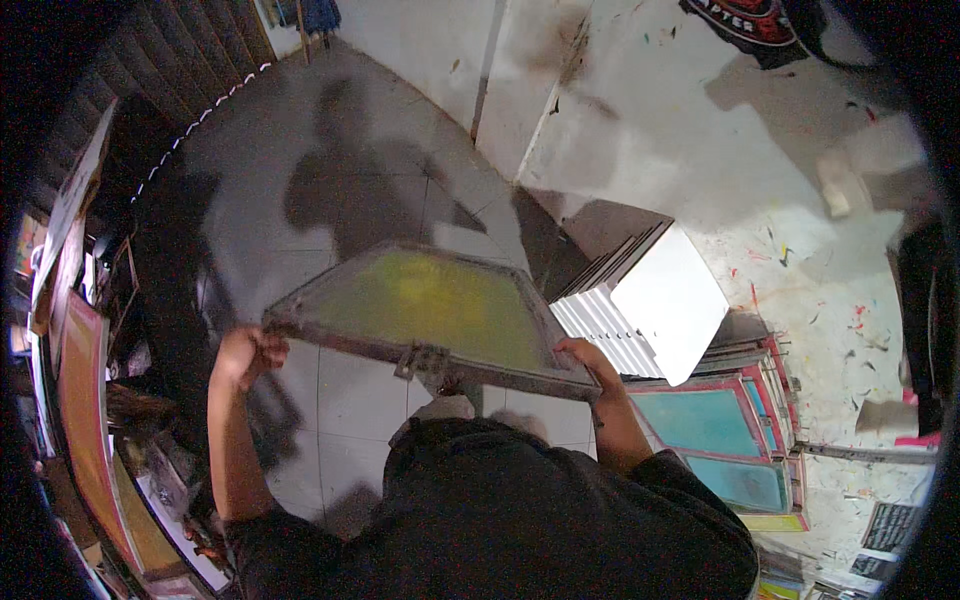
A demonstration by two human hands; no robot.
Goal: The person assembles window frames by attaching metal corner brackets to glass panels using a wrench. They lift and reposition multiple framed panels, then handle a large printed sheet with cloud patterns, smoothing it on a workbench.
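In front of my body I hold a screen-printing frame (440,305) with a dark, stained border and yellow-green mesh, tilted above the tiled floor. My left hand (252,357) is closed on its near left corner. At the near right corner my right hand (590,362) grips the frame, thumb along the top; its other fingers are mostly hidden. A small metal fitting (425,362) sits at the middle of the near edge.
To the right stands a stack of white panels (672,300). Nearer, several screen frames with blue-green mesh (700,420) lean by the paint-spattered white wall (800,270). An orange-meshed frame (83,390) and other boards crowd the left. A ribbed shutter (180,60) is at far left.
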